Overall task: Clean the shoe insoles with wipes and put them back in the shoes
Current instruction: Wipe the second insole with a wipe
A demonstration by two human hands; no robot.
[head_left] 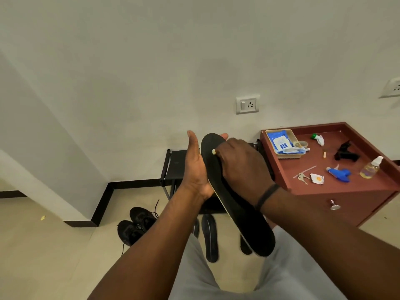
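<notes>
Item: insole [242,213] — black upper face, pale edge, held up in front of the person, toe end high and heel end low over the lap.

Left hand [195,167]: flat and open, fingers straight, palm pressed to the back of the insole as a support; thumb upright.

Right hand [240,163]: curled over the front face near the toe end. A small pale bit [213,151] shows at the fingertips, likely a wipe or scrap, too small to tell. Whether the fingers pinch it or only press is not clear.

Handling, as judged: light, thin, flexible foam; it would bend if held by one end alone. Best backed by a flat palm behind the middle, as now, with the rubbing done against that support. The cloth face looks grippy rather than slippery; not fragile, though a sharp fold might crease it.

Related stock on the floor: a pair of black shoes [138,226] with loose laces, left of the knees; more dark insoles [209,237] lying flat between shoes and legs.

On the red-brown cabinet [324,189] at right: a tray [291,156] holding a blue wipes pack [280,142], plus keys [302,178], a blue sprayer [339,174] and a small clear bottle [371,168].

Status — cleaning in hand; nothing returned to the shoes yet.
</notes>
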